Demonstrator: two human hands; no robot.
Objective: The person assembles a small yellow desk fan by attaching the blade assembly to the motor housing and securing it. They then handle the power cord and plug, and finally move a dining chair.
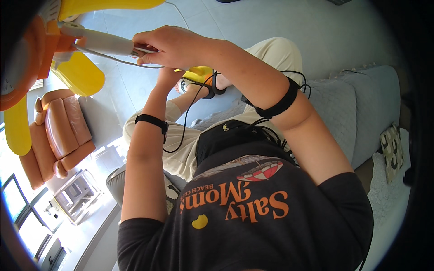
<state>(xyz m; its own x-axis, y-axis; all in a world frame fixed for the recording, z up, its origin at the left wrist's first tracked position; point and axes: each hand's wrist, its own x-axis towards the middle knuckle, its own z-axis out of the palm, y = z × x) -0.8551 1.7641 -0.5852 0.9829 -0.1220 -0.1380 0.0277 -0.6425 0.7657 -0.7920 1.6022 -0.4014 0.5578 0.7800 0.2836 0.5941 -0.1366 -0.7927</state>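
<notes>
My right hand (174, 47) is closed at the end of a white tube (106, 42). A dark reddish and silvery piece (145, 50) shows between its fingers, too small to name. The tube joins an orange hub (22, 58) at the upper left, which has yellow blades (80, 74) like a fan. A thin white cord (115, 59) runs from the hub along the tube toward my hands. Just below my right hand is my left hand (169, 77), its fingers mostly hidden behind it.
I sit on a grey-covered sofa (334, 113). Brown leather seats (61, 126) and a white frame (79, 196) stand to the left by the window. Black cables (185, 117) hang around my arms and lap. A yellow and orange object (201, 72) lies by my feet.
</notes>
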